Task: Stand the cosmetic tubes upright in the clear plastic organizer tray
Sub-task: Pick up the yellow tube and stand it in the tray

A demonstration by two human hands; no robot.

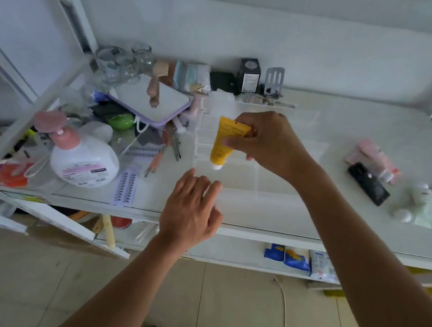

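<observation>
One yellow tube (223,141) is held by the right hand (267,142), the fingers closed around its upper, crimped end; the tube hangs cap-down, slightly tilted, its white cap (216,166) just above or just inside the left part of the clear organizer tray (260,183), and which of the two cannot be told. The tray is set on the white worktop (322,226), and its divided compartments are only faintly seen because the plastic is transparent. The left hand (192,208) is held open at the tray's near left corner, fingers loosely spread, with nothing gripped; whether the fingertips touch the tray wall cannot be told. To the right, well apart from the tray, a small cluster of further cosmetics is laid flat: one black tube (368,183), about two pink tubes (374,156), and several pale items too blurred to be counted. To the left, one white pump bottle (84,161) with a pink head is stood upright, and beside it two strips of false lashes (125,189) are laid flat. One lilac-framed mirror (151,101) is propped over the clutter behind, and at least three clear glass jars (124,62) are grouped at the back left. One dark box (249,74) is stood against the wall.
</observation>
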